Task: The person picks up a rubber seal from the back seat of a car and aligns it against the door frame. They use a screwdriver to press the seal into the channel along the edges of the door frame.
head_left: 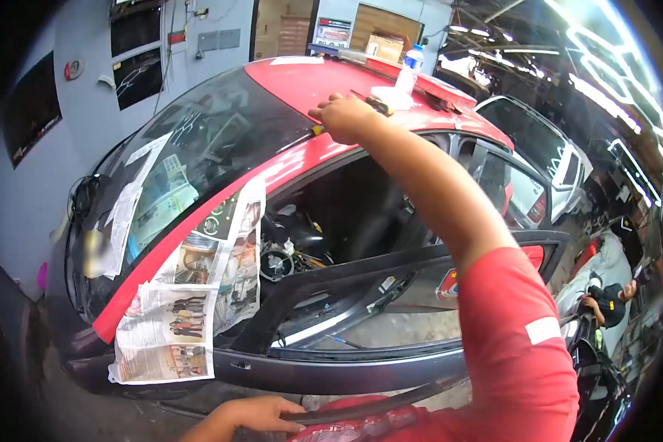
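My right hand (pixel 346 118) is stretched out over the top corner of the windshield (pixel 206 132), at the edge of the car's red roof (pixel 302 82). Its fingers are curled, and a small yellow piece (pixel 317 130) shows under them, too small to name. A yellow-and-black tool (pixel 379 105) lies on the roof just beyond. Low in the view, my left hand (pixel 261 414) has its fingers around the end of a long black strip (pixel 398 400), close to my red shirt. Newspaper sheets (pixel 173 324) hang over the front pillar and the dark door side.
A plastic bottle (pixel 410 70) stands on a white block (pixel 392 97) on the roof, near a red panel (pixel 435 87). The dark door frame (pixel 376 368) lies between me and the cabin. Another car (pixel 530 132) stands behind; a person (pixel 608 302) is at the right.
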`<action>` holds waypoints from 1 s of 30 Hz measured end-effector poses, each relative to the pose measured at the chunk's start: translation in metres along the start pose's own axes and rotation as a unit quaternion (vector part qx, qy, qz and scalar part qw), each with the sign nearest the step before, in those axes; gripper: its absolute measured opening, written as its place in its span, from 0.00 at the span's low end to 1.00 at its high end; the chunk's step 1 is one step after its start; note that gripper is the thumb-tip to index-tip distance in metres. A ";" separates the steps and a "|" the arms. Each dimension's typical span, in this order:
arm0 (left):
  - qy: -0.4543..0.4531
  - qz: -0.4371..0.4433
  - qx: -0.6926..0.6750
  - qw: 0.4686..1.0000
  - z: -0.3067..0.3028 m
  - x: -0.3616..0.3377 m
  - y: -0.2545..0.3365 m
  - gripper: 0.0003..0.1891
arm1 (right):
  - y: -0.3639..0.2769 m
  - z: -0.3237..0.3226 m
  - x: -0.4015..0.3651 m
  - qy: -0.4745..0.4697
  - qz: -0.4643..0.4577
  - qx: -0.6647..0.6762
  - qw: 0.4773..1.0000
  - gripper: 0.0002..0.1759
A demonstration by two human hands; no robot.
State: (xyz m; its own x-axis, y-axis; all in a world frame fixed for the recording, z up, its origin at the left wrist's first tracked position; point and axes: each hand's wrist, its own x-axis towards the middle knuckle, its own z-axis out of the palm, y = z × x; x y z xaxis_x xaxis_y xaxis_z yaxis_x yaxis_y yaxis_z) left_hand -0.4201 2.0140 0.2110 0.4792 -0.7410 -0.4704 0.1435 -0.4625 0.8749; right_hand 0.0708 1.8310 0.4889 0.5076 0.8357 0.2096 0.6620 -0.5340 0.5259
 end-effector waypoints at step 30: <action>0.008 -0.094 -0.041 0.995 0.002 0.095 0.132 0.18 | -0.057 -0.195 -0.586 0.357 0.303 0.449 0.761 0.32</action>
State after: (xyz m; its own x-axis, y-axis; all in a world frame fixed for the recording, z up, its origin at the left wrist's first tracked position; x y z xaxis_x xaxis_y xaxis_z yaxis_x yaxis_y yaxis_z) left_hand -0.3573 1.8817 0.2811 0.4508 -0.6375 -0.6248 0.3020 -0.5497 0.7788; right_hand -0.3720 1.3968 0.4967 0.6526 0.0858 0.7528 0.6983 -0.4538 -0.5536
